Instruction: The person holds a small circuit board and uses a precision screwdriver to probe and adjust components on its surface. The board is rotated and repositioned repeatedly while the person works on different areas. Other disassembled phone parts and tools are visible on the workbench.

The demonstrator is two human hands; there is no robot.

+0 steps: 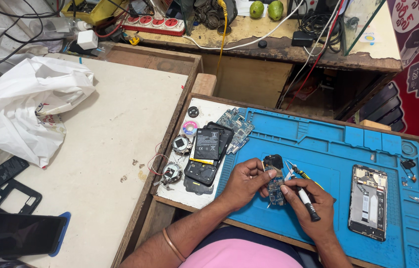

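Note:
My left hand [243,182] pinches a small blue phone circuit board [274,184] and holds it just above the blue work mat [328,149]. My right hand [313,203] grips a slim tool with a black and white handle [306,201], its tip touching the board. Tweezers [289,171] and a yellow-handled screwdriver [302,174] lie on the mat just behind the board.
An opened phone frame [368,202] lies on the mat's right side. A black battery [206,145], a phone shell, another circuit board [235,125] and small round parts [172,172] sit left of the mat. A white plastic bag [26,104] and dark phone parts rest on the left table.

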